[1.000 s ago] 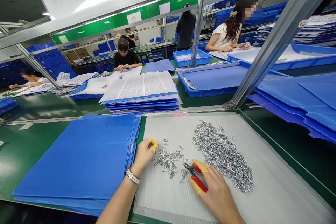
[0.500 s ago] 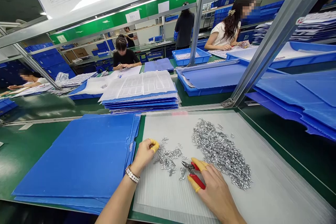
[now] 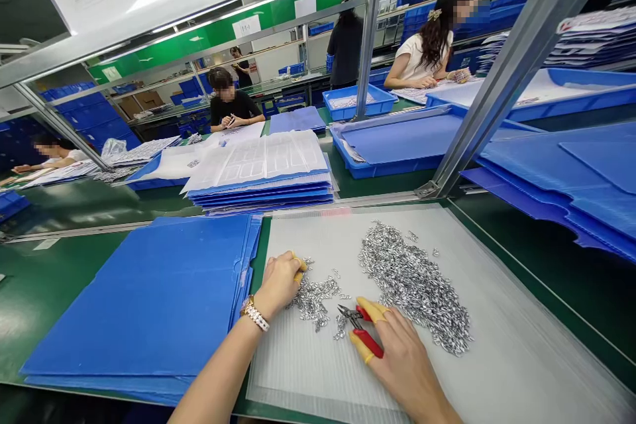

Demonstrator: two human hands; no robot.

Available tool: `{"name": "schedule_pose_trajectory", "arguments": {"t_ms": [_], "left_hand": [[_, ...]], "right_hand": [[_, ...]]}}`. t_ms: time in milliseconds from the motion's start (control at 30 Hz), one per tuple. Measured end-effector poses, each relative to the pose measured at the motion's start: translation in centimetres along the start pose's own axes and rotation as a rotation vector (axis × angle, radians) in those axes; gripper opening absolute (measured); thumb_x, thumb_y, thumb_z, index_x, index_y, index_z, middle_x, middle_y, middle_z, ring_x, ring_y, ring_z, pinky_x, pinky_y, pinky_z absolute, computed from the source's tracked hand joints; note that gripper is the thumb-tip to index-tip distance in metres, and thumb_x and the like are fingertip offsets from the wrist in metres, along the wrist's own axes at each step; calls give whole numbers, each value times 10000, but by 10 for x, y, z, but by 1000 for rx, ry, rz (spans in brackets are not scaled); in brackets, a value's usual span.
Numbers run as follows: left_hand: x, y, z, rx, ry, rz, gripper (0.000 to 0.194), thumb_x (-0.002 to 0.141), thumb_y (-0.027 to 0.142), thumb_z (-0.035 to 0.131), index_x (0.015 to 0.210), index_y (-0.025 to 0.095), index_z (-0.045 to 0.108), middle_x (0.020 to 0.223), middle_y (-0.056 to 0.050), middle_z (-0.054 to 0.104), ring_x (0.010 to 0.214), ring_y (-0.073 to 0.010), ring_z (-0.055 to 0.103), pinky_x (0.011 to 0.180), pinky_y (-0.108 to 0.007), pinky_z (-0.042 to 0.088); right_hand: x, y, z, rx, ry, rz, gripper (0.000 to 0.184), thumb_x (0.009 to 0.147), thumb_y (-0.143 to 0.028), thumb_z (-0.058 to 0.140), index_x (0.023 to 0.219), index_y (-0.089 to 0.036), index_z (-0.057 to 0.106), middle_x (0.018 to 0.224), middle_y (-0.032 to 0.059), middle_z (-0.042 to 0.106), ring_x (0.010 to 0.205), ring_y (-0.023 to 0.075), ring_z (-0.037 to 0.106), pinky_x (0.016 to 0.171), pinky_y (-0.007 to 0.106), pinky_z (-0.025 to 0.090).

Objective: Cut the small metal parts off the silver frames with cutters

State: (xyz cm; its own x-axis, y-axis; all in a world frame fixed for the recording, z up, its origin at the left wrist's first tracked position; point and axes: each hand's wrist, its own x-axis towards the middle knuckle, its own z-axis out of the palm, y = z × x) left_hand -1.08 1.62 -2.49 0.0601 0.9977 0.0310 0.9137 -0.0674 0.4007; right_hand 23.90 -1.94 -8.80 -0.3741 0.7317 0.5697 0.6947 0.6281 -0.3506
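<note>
Fingers on the right hand (image 3: 405, 368) are wrapping tightly around a pair of red-handled side cutters (image 3: 368, 342), and soft yellow finger cots (image 3: 370, 309) are covering the fingertips. The shiny steel jaws are pointing left at the edge of a small heap of silver metal bits (image 3: 313, 298), but I cannot tell if they are open or shut. Fingers on the left hand (image 3: 279, 285) are curling down beside that small heap. I can see a yellow tip on them too, but I cannot tell if they are pinching a bit. A metal-link wristwatch (image 3: 254, 313) is sitting on the left wrist.

A much bigger heap of the same bits (image 3: 412, 285) is lying just to the right, and the little bits are looking bumpy and bright. Both heaps are resting on a see-through ridged plastic sheet (image 3: 298, 377) on a smooth green bench mat (image 3: 59, 278). A flat blue ridged plastic folder (image 3: 134, 305) is lying to the left of the sheet. Farther off, a blue plastic tray (image 3: 352, 103) is holding papers, and a person in a black top (image 3: 233, 109) is sitting at the next bench.
</note>
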Motion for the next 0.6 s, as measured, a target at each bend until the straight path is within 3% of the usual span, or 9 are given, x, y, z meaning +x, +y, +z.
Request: {"name": "schedule_pose_trajectory", "arguments": {"t_ms": [200,600], "left_hand": [[0,-2,1,34,-34,8,240,833,109,514,998,223,645,1023,-46,630,915,-183,600,804,-332,401],[4,2,-3,96,-81,18,242,820,76,485,925,220,648,986,-40,616,829,-173,597,789,-327,388]], "right_hand": [[-1,1,0,22,-32,39,477,857,-405,551,1302,-248,478,1026,68,659,933,254,602,860,424,457],[1,0,0,34,-25,39,464,851,-382,550,1293,-252,496,996,59,666,916,242,606,818,396,471]]}}
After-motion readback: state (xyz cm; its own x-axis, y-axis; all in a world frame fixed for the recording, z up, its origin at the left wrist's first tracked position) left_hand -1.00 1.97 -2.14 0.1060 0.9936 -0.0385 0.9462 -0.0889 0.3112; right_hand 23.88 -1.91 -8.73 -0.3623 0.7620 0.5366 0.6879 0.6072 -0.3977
